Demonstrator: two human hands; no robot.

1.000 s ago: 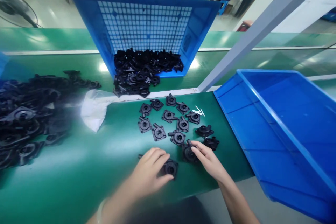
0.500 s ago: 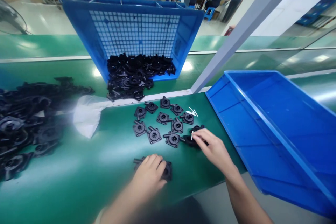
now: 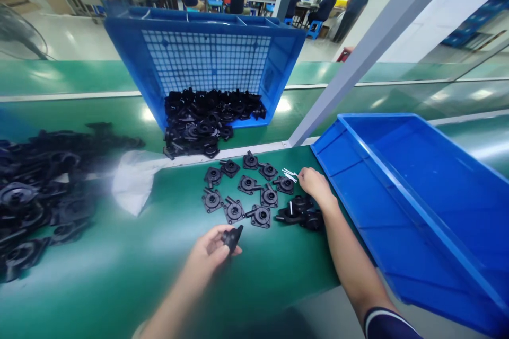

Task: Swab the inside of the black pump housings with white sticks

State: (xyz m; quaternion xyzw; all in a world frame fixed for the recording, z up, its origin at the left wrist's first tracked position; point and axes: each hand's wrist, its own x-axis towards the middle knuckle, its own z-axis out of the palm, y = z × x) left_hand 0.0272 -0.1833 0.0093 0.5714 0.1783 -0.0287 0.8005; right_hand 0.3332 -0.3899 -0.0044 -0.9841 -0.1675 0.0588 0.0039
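My left hand (image 3: 209,250) grips a black plastic pump cover (image 3: 233,237) and holds it tilted just above the green table. My right hand (image 3: 315,184) reaches to a small bunch of white pins (image 3: 289,174), fingers curled at them; whether it holds one I cannot tell. Several black covers (image 3: 246,193) lie flat in rows between the hands. Two or three more covers (image 3: 300,212) sit stacked beside my right wrist, one with a white pin standing in it.
A tipped blue mesh crate (image 3: 207,58) spills black covers (image 3: 207,119) onto the belt behind. A pile of black parts (image 3: 35,185) and a white bag (image 3: 133,180) lie at the left. A blue tray (image 3: 421,196) stands at the right. People work far behind.
My left hand has lifted its cover off the table and tilted it. My right hand left the stacked covers and moved up to the white pins.
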